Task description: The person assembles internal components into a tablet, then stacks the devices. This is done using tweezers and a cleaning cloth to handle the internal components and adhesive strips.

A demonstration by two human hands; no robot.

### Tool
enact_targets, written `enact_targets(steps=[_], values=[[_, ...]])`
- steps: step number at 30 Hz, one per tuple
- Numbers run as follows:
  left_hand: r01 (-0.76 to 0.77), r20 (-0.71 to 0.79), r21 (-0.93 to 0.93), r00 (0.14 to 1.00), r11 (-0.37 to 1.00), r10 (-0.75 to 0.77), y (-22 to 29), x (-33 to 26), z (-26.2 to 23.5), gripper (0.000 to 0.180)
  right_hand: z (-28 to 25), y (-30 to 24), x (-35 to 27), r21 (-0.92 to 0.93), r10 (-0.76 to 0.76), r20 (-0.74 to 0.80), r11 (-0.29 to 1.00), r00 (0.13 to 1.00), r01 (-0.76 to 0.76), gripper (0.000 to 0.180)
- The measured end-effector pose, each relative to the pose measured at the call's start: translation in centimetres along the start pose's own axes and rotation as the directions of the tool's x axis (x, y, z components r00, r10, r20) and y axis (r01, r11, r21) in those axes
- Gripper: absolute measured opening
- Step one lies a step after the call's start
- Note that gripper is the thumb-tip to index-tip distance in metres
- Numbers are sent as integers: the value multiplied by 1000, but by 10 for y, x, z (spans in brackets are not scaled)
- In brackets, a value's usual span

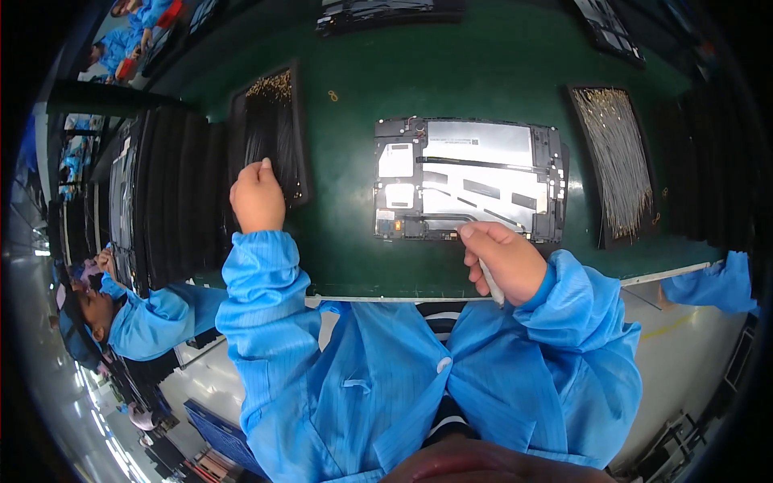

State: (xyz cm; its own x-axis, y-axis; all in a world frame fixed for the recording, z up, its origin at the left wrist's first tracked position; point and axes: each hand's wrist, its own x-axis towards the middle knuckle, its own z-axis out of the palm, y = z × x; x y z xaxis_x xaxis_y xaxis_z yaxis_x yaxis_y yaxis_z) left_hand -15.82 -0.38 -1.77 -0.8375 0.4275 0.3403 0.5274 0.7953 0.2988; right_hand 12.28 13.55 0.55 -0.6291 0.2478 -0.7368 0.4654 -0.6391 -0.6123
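Note:
My left hand [259, 196] is at the near end of a dark tray of thin black cables [272, 121] with gold-coloured ends. Its thumb and fingers are pinched together; whether a cable is between them cannot be made out. In front of me lies an opened tablet [475, 179], its silver battery area and dark frame facing up. At the tablet's near edge my right hand [509, 262] is closed round a slim white pen-like tool [491, 283]. The tool's back end sticks out below the fingers, and its tip is mostly hidden by them.
A second tray holds thin grey cables [613, 157] on the right. Black stacked trays [173, 193] stand at the left. More devices lie along the green table's [346, 161] far side. Small yellow loops [332, 96] lie on it. A co-worker in blue [161, 322] is at the left.

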Motion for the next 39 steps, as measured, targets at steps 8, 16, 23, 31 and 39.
enact_targets(steps=[8, 16, 23, 31, 39], values=[[-104, 59, -445, 988, 890, 145, 55, -37, -46, 16, -4, -26, 5, -204, -152, 77, 965, 985, 164, 39], [-352, 120, -469, 883, 810, 454, 67, -82, -71, 10, 7, -58, -5, -222, -387, 123, 887, 914, 405, 44], [-444, 293, -444, 748, 778, 595, 72, -94, -51, 21, -10, -16, 15, -160, -97, 40, 982, 994, 103, 36], [-492, 248, -565, 664, 662, 705, 97, -132, -26, 25, 7, 26, 7, 45, 69, 105, 996, 992, -74, 33], [-600, 29, -476, 720, 643, 694, 96, -134, -11, 21, 1, 11, 5, -49, -42, -4, 998, 999, 42, 34]])
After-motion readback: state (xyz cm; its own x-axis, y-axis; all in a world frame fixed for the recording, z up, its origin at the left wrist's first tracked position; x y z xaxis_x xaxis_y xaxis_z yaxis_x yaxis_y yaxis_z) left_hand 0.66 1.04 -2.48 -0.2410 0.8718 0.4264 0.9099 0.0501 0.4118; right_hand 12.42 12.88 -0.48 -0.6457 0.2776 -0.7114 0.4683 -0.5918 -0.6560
